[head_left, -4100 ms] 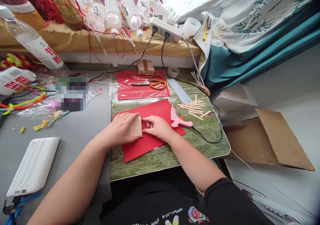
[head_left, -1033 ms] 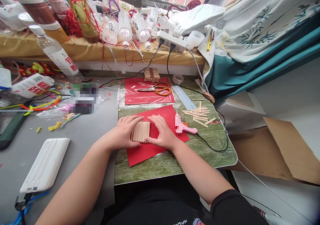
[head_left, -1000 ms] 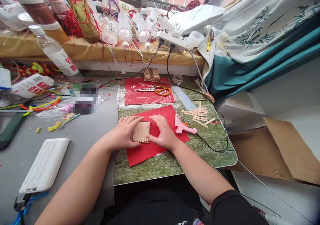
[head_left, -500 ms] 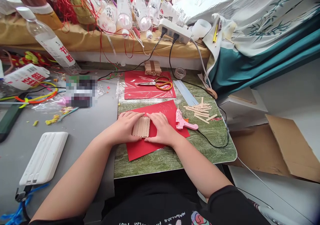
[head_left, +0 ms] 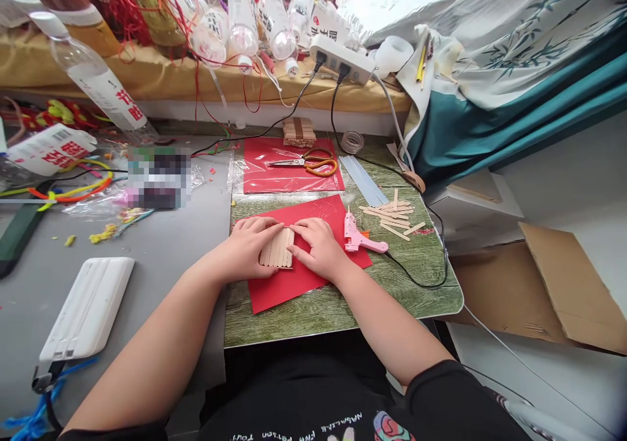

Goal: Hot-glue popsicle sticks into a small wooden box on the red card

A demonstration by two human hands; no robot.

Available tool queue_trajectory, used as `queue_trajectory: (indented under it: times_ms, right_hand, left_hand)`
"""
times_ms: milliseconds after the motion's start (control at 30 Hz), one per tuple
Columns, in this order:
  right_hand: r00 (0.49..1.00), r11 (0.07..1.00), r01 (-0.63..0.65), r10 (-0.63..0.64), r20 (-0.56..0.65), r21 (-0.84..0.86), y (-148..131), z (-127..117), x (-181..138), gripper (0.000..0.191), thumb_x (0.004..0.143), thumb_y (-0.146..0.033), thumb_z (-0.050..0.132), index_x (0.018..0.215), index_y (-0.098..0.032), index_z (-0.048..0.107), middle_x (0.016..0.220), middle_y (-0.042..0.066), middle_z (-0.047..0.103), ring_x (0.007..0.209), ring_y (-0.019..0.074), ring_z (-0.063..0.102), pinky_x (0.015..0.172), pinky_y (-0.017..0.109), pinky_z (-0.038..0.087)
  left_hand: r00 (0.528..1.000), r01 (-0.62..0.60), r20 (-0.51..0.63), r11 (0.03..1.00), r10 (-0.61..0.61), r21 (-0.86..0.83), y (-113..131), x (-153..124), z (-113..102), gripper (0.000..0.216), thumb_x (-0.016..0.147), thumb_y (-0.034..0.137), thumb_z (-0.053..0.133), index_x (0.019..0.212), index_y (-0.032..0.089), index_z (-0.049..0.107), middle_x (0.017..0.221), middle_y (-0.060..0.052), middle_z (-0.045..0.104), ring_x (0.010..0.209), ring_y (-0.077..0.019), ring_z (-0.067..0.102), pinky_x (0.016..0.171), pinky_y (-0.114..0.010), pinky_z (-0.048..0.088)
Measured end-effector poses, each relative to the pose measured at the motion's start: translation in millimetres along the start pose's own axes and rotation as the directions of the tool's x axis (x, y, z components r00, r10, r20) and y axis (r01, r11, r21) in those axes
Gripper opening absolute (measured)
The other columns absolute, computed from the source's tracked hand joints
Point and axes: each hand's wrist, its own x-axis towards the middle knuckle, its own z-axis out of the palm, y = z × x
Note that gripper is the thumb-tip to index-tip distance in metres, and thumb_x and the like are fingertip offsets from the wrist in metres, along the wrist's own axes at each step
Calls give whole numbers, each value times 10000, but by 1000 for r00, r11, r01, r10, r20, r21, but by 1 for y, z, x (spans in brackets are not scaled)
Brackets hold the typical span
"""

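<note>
Pressing flat with spread fingers, left hand (head_left: 243, 250) and right hand (head_left: 321, 248) on stick raft (head_left: 277, 248), sticks running near-to-far.

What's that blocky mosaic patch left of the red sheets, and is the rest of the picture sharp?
Head view: the pixelated patch is masked into unreadable squares; the left hand, right hand and popsicle-stick panel are sharp in soft light; glare streaks the plastic sleeve under the scissors; the lens bows the edge of the green table.

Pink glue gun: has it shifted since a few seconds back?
No. The pink glue gun lies at the same right corner of the red paper, equally near the loose sticks; only the camera shifted.
</note>
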Motion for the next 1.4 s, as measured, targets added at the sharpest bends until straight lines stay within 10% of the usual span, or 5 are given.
queue_trajectory:
  times_ms: [200,433,633,1400]
  right_hand:
    - [998,998,-24,20,-57,-65,4,-4,15,298,1098,-275,499,1194,-179,764,1102,116,729,1092,273,602,1026,419,469]
    - [948,876,143,12,317,-461,-9,-19,55,267,1043,-241,572,941,-133,794,969,144,726,967,291,609,886,407,463]
    - [916,821,224,7,401,-525,-21,-18,73,214,988,-179,612,945,-104,808,940,171,742,930,314,645,836,412,476]
    - [975,876,131,-29,220,-465,-8,1,54,193,979,-198,604,865,-142,750,906,115,720,908,269,583,844,378,452]
  left_hand:
    - [1000,-3,12,1000,3,-12,-2,0,-1,927,785,508,749,1616,279,407,1544,-149,495,1401,-420,463,1188,-559,306]
    - [1000,-3,3,1000,3,-21,-4,0,0,935,773,537,758,1607,277,424,1554,-141,496,1431,-427,441,1190,-568,298]
    - [1000,-9,-15,999,8,-36,-5,1,2,950,747,531,776,1603,300,435,1545,-130,513,1418,-431,457,1184,-570,294]
    - [1000,-9,-19,999,8,-39,-7,0,5,938,744,527,778,1589,284,451,1546,-133,517,1413,-415,468,1178,-551,300]
